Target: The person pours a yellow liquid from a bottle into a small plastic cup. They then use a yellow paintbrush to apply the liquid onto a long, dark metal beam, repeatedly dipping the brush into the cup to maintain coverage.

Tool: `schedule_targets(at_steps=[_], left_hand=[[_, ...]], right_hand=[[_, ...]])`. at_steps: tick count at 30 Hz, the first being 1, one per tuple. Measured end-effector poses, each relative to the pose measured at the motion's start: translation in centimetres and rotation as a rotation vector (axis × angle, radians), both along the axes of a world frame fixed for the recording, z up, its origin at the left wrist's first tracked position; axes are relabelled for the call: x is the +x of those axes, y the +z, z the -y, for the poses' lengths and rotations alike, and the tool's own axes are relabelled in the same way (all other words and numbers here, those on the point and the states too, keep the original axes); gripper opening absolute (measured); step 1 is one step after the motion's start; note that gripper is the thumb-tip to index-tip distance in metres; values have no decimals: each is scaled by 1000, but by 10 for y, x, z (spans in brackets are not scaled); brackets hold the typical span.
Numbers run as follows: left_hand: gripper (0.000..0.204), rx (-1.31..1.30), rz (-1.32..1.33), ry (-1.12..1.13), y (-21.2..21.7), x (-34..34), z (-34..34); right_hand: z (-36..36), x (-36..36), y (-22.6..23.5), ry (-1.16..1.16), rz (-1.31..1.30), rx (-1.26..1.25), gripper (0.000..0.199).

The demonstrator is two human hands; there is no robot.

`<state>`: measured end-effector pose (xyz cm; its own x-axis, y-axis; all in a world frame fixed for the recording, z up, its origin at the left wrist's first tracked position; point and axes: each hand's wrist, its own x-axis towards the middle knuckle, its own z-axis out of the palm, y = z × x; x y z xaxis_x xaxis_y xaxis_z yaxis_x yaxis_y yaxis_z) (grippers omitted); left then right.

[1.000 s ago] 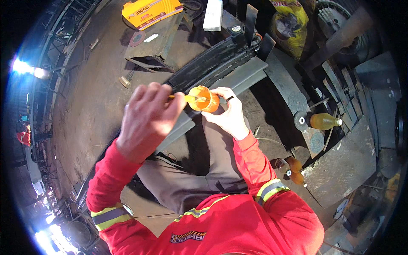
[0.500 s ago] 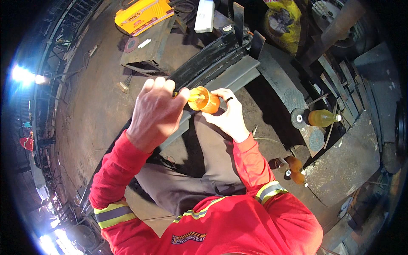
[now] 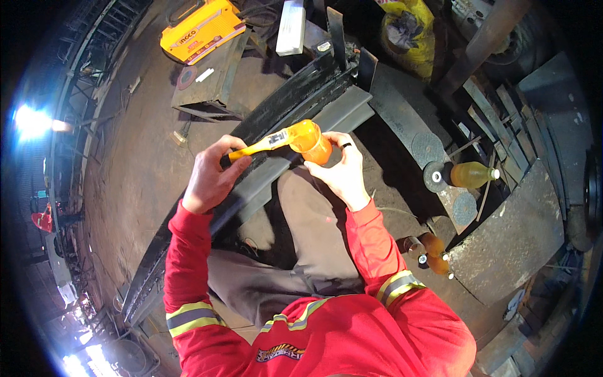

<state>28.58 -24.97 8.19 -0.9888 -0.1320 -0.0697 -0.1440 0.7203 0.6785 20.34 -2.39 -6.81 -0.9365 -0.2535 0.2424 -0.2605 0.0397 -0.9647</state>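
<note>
My left hand [image 3: 213, 173] pinches the yellow handle of a paintbrush [image 3: 256, 148]. The brush's pale ferrule points right, and its orange-coated head lies at the mouth of a small orange cup [image 3: 318, 152]. My right hand [image 3: 345, 174], a dark ring on one finger, grips that cup from its right side, with thumb and fingers around it. The cup is tilted, and its inside is mostly hidden by the brush. Just beyond both hands, a grey metal profile [image 3: 344, 108] and a black-coated beam [image 3: 276, 110] run diagonally away from me.
A yellow machine [image 3: 204, 32] stands by a metal stand [image 3: 210, 91] at the far left. To the right, grinding discs [image 3: 429, 149] and a yellowish bottle [image 3: 472, 175] rest on a steel strip. Several bottles [image 3: 432, 244] stand near my right elbow. A yellow sack [image 3: 411, 41] is farther back.
My left hand has turned and drawn back down-left, so the brush's handle and ferrule now show. The cup, in my right hand, has shifted slightly right and its opening has turned.
</note>
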Motion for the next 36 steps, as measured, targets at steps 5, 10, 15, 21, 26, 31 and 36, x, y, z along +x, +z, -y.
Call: schedule_targets(at_steps=[5, 10, 15, 21, 26, 31, 36], left_hand=[[15, 121, -116, 87, -21, 9, 5], [15, 181, -218, 174, -12, 10, 4], [15, 59, -335, 174, 10, 9, -5], [15, 70, -255, 150, -15, 24, -8], [15, 248, -190, 162, -37, 25, -13], [17, 337, -202, 273, -15, 10, -2], [24, 62, -412, 375, 89, -21, 22]], right_hand=[[5, -5, 5, -11, -2, 13, 58], [11, -10, 10, -17, -66, 13, 59], [17, -11, 16, -6, -68, 3, 59], [24, -10, 27, -28, -69, 24, 59], [30, -10, 22, -45, -114, 107, 59], [33, -5, 19, -17, -63, 137, 60], [23, -6, 3, -51, -45, 51, 58]])
